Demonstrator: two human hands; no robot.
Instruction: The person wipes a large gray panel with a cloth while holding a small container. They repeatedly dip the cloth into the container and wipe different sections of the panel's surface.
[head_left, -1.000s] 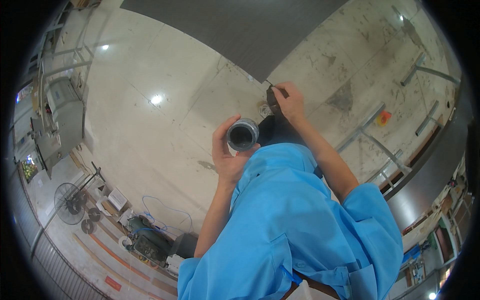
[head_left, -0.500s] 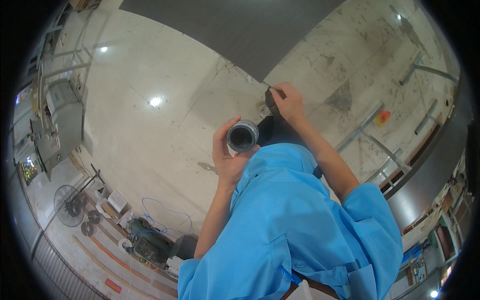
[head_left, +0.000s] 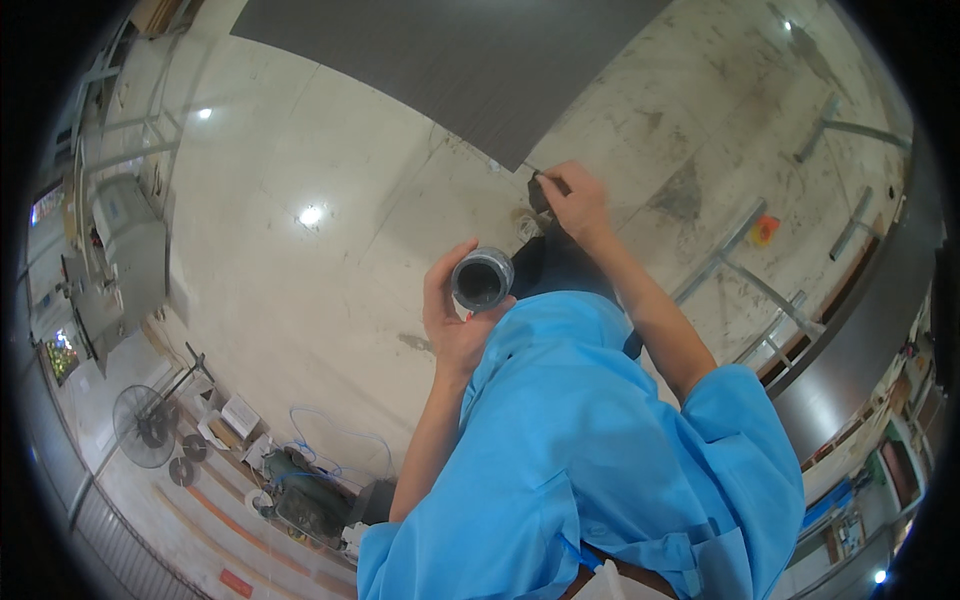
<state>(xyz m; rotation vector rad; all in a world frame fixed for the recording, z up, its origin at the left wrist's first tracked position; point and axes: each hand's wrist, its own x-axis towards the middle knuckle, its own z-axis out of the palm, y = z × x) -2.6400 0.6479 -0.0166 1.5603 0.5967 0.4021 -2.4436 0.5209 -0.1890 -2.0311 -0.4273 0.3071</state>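
Observation:
My left hand (head_left: pixel 455 325) is wrapped round a small grey cylindrical container (head_left: pixel 482 279). Its round mouth faces up and its inside looks dark. Further ahead, my right hand (head_left: pixel 577 203) pinches something thin and small, whose tip points toward the near corner of a large dark grey panel (head_left: pixel 460 75). What kind of thing it is cannot be made out. From this view I cannot tell whether the tip touches the panel. Beneath the right hand shows a dark shoe (head_left: pixel 539 196), partly covered by the fingers.
Metal frame legs (head_left: pixel 722 258) and an orange-red roll (head_left: pixel 765 230) are on the right, beside another dark panel (head_left: pixel 830 395). A standing fan (head_left: pixel 143 426), a dark green machine (head_left: pixel 305 495) and a blue hose (head_left: pixel 340 435) are at the lower left. The tiled floor (head_left: pixel 290 290) is stained.
The view has shifted slightly. The panel's near corner appears a little lower and further left, closer to the right hand's fingertips. Both hands keep their holds.

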